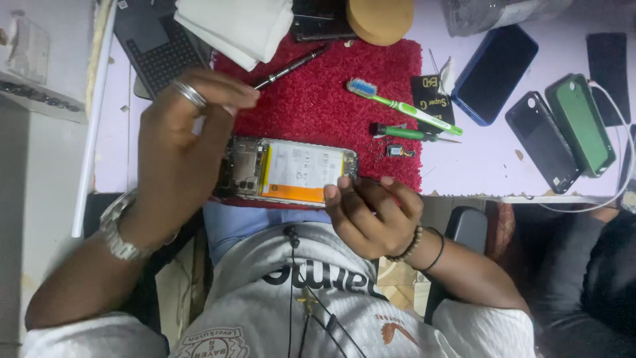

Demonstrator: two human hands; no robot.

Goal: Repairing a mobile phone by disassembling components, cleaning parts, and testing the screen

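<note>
An opened phone lies on a red fuzzy mat with its back cover off, so its pale battery with an orange strip and its circuit board show. My right hand, with bead bracelets on the wrist, grips the phone's near right corner. My left hand, wearing a ring and a metal watch, hovers over the phone's left end. Its fingertips are pinched together right at the thin end of a dark metal tool on the mat. Whether they hold that tool is unclear.
On the mat lie a green toothbrush, a green-handled screwdriver and a small loose part. To the right are a blue phone, a dark phone and a green-backed phone with a white cable. A keyboard, white cloth and tan round object sit behind.
</note>
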